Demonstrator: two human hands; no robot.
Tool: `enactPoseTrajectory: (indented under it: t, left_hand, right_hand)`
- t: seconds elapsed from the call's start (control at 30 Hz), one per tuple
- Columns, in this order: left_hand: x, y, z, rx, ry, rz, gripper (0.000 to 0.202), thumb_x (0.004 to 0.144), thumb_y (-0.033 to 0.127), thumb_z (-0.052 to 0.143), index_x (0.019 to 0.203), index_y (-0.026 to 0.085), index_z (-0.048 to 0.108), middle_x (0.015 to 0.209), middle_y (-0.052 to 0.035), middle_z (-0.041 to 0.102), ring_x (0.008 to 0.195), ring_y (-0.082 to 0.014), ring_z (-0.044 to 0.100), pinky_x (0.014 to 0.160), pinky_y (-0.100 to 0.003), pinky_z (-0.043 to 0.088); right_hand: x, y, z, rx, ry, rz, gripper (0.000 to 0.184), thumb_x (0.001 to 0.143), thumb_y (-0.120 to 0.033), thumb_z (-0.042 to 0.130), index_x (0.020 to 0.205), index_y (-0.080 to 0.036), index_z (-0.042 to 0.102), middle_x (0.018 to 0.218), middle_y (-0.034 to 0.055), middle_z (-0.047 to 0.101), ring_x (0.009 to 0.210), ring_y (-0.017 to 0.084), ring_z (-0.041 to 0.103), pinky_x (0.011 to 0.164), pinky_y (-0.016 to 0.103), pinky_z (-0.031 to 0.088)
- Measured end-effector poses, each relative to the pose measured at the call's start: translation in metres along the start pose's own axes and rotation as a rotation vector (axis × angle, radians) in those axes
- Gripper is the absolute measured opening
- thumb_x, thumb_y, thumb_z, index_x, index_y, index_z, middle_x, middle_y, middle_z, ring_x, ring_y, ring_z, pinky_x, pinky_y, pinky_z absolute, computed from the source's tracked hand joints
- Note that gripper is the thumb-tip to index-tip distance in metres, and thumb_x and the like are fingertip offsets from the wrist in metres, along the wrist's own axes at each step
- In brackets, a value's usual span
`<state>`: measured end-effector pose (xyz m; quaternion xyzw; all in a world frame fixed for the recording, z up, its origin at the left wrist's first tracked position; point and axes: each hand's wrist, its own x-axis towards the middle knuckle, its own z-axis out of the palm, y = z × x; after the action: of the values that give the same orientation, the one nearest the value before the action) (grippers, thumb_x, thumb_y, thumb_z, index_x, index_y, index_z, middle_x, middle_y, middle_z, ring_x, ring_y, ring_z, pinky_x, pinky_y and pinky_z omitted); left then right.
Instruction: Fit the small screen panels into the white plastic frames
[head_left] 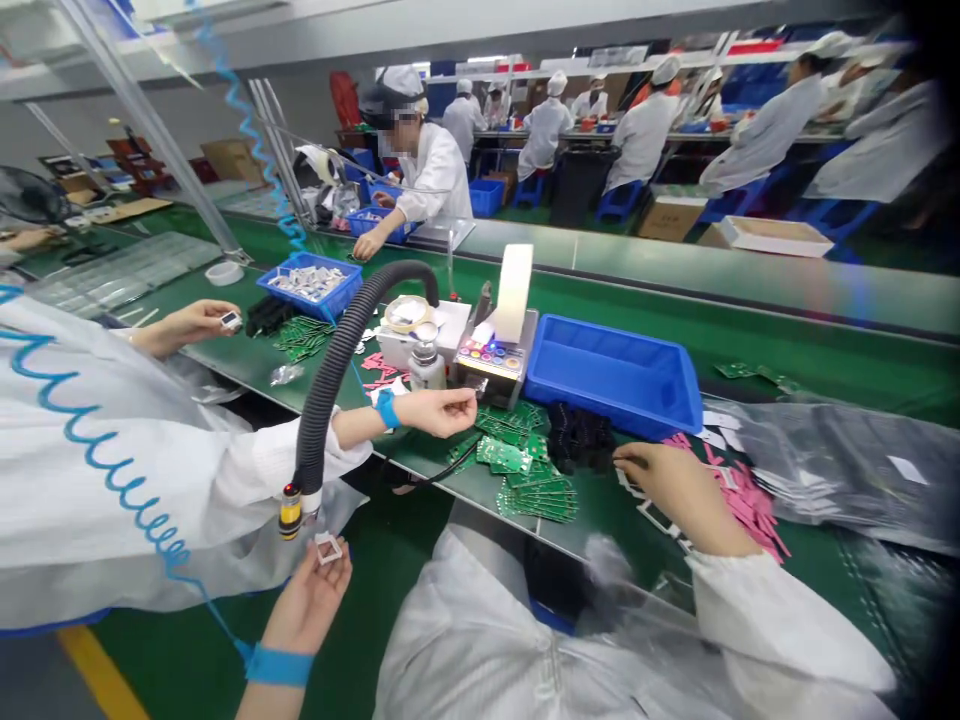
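Circuit boards (536, 497) on bench (596, 512), left of frames (661, 519); bin (611, 372) behind.

No words, brands or numbers can be read: the button panel (489, 353) of the tape dispenser (513, 372), the white slip (907, 469) on the plastic bags (817, 465) and the cardboard box (671, 220) are too small or blurred

Black fan (31, 196) at 10 o'clock; brown cardboard box (667, 222), 2 o'clock; yellow floor stripe (103, 675), 8 o'clock.
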<state>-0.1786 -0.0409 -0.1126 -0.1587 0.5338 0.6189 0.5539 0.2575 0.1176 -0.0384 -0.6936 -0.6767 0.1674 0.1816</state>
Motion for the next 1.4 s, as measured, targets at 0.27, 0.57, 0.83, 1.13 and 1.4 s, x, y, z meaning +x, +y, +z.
enactPoseTrajectory:
  t: [0.27,0.57,0.83,1.13,1.4]
  left_hand:
    - [0.002,0.019,-0.017,-0.009,-0.045,0.079,0.019,0.086,0.009,0.045,0.08,0.011,0.064,0.075,-0.008,0.07,0.075,-0.0175,0.069,0.069,-0.03,0.058]
    - [-0.007,0.039,-0.01,0.145,-0.167,0.28,0.008,0.071,0.018,0.066,0.075,0.011,0.066,0.067,-0.0044,0.07,0.057,-0.0138,0.062,0.055,-0.024,0.053]
    - [-0.013,-0.01,0.032,0.186,-0.236,0.118,0.01,0.077,0.02,0.064,0.074,0.011,0.067,0.068,-0.0049,0.068,0.063,-0.0133,0.064,0.06,-0.022,0.051]
    - [-0.099,-0.11,0.106,0.283,-1.004,-0.353,0.041,0.068,0.04,0.072,0.093,0.007,0.071,0.073,-0.008,0.068,0.059,-0.0101,0.061,0.052,-0.017,0.043]
    - [-0.132,-0.12,0.164,0.29,-1.298,-0.563,0.033,0.063,0.041,0.076,0.075,0.01,0.072,0.104,-0.0151,0.065,0.107,-0.0266,0.058,0.095,-0.037,0.039]
  right_hand:
    - [-0.051,-0.168,0.062,0.721,-0.847,-0.134,0.017,0.075,-0.036,0.063,0.079,-0.02,0.061,0.076,0.0012,0.065,0.066,0.015,0.061,0.061,0.027,0.048]
    - [-0.11,-0.32,0.203,0.973,-1.061,0.202,0.021,0.091,-0.031,0.052,0.098,-0.013,0.058,0.085,0.0005,0.061,0.064,0.008,0.058,0.056,0.023,0.051]
    - [-0.135,-0.248,0.114,1.127,-0.982,0.2,0.012,0.074,-0.027,0.069,0.072,-0.015,0.067,0.052,-0.0038,0.054,0.049,0.008,0.05,0.053,0.023,0.044]
    - [-0.116,-0.109,0.002,0.705,0.009,-0.383,0.013,0.082,-0.028,0.06,0.087,-0.028,0.072,0.075,0.0017,0.069,0.076,0.017,0.063,0.072,0.029,0.05]
    - [-0.122,-0.065,-0.007,0.564,0.26,-0.353,0.006,0.081,-0.03,0.061,0.081,-0.027,0.066,0.074,0.0001,0.066,0.071,0.016,0.065,0.064,0.025,0.052]
